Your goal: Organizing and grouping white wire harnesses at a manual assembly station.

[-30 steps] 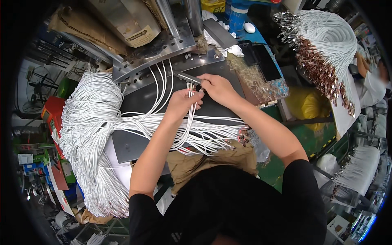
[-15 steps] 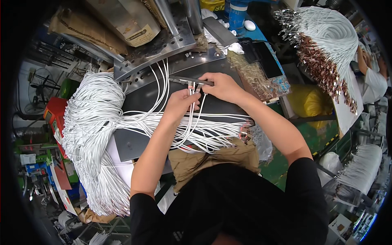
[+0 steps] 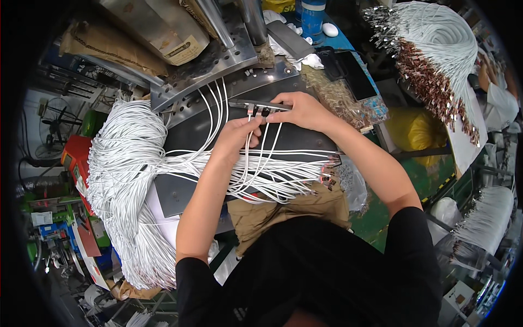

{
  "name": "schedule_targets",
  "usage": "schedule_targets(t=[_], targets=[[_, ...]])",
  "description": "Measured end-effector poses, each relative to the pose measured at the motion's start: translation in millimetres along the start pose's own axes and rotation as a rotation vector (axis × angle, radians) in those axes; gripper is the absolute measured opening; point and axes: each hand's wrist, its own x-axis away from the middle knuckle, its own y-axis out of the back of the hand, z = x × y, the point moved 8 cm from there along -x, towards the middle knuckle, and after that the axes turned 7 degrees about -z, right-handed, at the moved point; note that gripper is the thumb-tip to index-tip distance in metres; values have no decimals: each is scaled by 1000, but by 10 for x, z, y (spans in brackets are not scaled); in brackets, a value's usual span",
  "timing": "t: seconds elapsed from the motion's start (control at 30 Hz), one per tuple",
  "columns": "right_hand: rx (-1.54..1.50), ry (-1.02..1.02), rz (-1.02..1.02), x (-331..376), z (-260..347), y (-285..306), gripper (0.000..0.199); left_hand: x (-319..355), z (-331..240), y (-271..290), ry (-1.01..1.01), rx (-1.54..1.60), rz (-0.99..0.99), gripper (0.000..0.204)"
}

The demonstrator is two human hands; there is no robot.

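My left hand (image 3: 237, 136) pinches a white cable (image 3: 247, 147) close to its end, just below a narrow dark metal bar (image 3: 245, 102). Small connectors (image 3: 250, 110) on cable ends sit in a row along the bar's lower edge. Around the bar's right end, the thumb and fingers of my right hand (image 3: 303, 110) are closed. Another cable (image 3: 278, 136) runs down from beside the right fingers. Below both hands lies a spread of white cables (image 3: 289, 170) with connector ends at its right. My fingertips partly hide the connectors.
A thick bundle of white cables (image 3: 122, 158) hangs at the left. Ahead stands a perforated metal fixture (image 3: 218, 68). At the far right are a cable coil (image 3: 438, 41) with copper-coloured ends and another person's arm (image 3: 485, 76). A phone-like black slab (image 3: 354, 75) lies at the back right.
The metal bar has shifted slightly right with my right hand. My left hand has moved a little left, and the connectors now line up more plainly along the bar.
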Motion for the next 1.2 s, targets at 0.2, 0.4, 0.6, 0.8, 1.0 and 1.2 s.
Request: schedule_targets(t=[0.2,0.4,0.6,0.8,1.0,1.2], targets=[[-29,-147,34,-8,-59,106,38,18,-49,320,-91,-31,-208,28],[48,-30,49,48,18,75,52,26,-28,266,-75,-73,-164,29],[77,-64,44,58,47,83,38,20,-22,174,-77,-32,-148,32],[29,-113,119,66,54,38,36,30,-22,222,-56,-13,-177,34],[-23,-143,88,63,13,29,38,35,-9,230,-55,13,-173,32],[-66,-114,110,57,46,28,43,52,-42,202,-63,0,-166,33]])
